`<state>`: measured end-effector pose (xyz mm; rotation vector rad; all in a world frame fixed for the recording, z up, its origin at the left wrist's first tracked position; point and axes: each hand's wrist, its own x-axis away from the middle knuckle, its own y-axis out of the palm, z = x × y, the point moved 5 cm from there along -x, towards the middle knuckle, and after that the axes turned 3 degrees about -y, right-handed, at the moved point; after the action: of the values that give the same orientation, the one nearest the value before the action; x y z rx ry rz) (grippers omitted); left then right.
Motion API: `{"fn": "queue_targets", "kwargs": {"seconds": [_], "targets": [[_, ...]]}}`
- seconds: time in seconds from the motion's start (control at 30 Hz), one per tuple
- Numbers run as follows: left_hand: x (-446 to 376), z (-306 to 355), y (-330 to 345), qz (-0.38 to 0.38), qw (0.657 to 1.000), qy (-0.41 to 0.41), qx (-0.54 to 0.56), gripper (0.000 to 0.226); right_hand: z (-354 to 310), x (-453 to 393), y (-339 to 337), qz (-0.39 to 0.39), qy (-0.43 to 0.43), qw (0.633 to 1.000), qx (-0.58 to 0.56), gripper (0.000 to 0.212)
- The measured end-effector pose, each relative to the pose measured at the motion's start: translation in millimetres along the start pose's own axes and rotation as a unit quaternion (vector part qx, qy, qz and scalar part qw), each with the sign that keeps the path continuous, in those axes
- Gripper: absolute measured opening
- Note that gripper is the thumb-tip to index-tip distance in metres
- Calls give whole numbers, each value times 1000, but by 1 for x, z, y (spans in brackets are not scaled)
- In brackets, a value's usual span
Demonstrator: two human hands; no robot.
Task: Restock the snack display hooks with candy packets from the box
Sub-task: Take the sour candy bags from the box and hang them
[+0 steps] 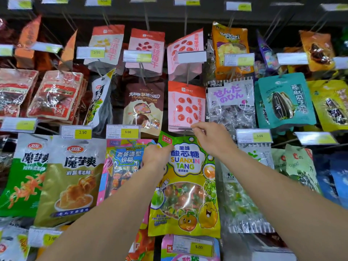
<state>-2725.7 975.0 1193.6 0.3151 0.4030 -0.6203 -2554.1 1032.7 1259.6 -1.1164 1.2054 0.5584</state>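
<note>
A green and yellow candy packet [186, 187] marked SUANXIN TANG hangs upright in the middle of the display. My left hand [157, 155] pinches its upper left edge. My right hand [212, 140] reaches over its top edge, with the fingers curled at the hook [185, 131] just above the packet and below a pink packet [185, 106]. Whether the packet's hole sits on the hook is hidden by my fingers. The box is out of view.
Rows of snack packets hang on hooks all around: a pink and blue candy packet [122, 166] to the left, clear candy bags [239, 194] to the right. Yellow price tags [123, 131] stick out on hook ends. Another price tag [194, 246] sits below the packet.
</note>
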Motion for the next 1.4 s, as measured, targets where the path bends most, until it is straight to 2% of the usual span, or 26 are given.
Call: {"fn": "queue_targets", "kwargs": {"seconds": [0.13, 0.33, 0.57, 0.77, 0.93, 1.07, 1.17, 1.3, 1.37, 1.4], "targets": [[-12, 7, 7, 21, 998, 27, -54, 57, -4, 4, -1, 13, -5, 1000, -8, 28], [-15, 13, 9, 46, 987, 47, -150, 52, 0, 5, 2, 22, 8, 999, -23, 30], [-19, 5, 2, 67, 984, 48, -155, 53, -4, 8, -1, 23, 10, 999, -32, 28], [-21, 4, 5, 73, 974, 106, -189, 54, -2, 8, 2, 31, 11, 999, -25, 29], [-23, -2, 10, 78, 980, 74, -167, 53, 1, 9, 1, 34, 9, 999, -31, 27], [-28, -9, 10, 68, 973, 68, -208, 49, 0, 9, 3, 32, 4, 999, -14, 29], [-27, -18, 10, 48, 978, 51, -198, 48, -3, 18, 6, 43, -14, 999, 5, 36], [-19, -31, 4, 6, 994, 30, -105, 47, -3, 55, 20, 72, -2, 997, -1, 57], [-9, -33, -2, -9, 993, 52, -107, 44, 0, 78, 31, 87, 6, 996, -4, 61], [-3, -35, -6, -3, 986, 82, -145, 40, 1, 89, 42, 61, 5, 998, 5, 59]]}}
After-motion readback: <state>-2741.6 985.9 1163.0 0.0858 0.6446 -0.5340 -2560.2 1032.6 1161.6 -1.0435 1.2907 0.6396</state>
